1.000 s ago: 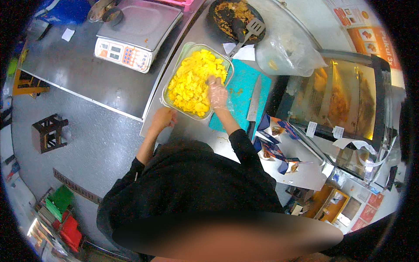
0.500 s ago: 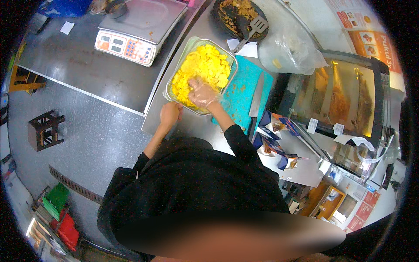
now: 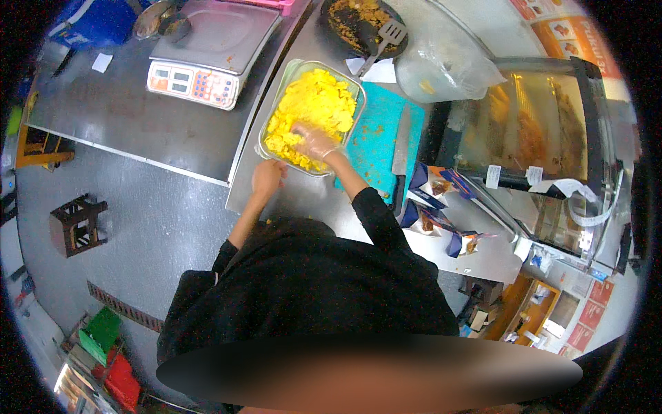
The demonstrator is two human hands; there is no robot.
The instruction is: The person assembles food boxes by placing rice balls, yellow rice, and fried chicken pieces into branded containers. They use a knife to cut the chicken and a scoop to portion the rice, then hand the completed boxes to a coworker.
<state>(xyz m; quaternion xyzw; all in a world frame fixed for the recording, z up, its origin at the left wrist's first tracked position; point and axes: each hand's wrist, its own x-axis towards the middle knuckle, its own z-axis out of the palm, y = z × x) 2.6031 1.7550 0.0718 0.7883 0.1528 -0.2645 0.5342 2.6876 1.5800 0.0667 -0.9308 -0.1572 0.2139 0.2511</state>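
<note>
Turn yellow food (image 3: pixel 324 90) gently with gloved right hand (image 3: pixel 312 142), bent-fingered, cannot tell if gripping any; steady tray (image 3: pixel 290 72) using left hand (image 3: pixel 267 179), curled closed beside it.

The right hand (image 3: pixel 315 142) has its fingertips hidden, seemingly in the yellow food (image 3: pixel 317 100).

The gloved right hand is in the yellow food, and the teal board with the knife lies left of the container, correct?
Wrong side: the head view shows the teal board with the knife to the right of the container. The gloved right hand is indeed in the yellow food.
</note>
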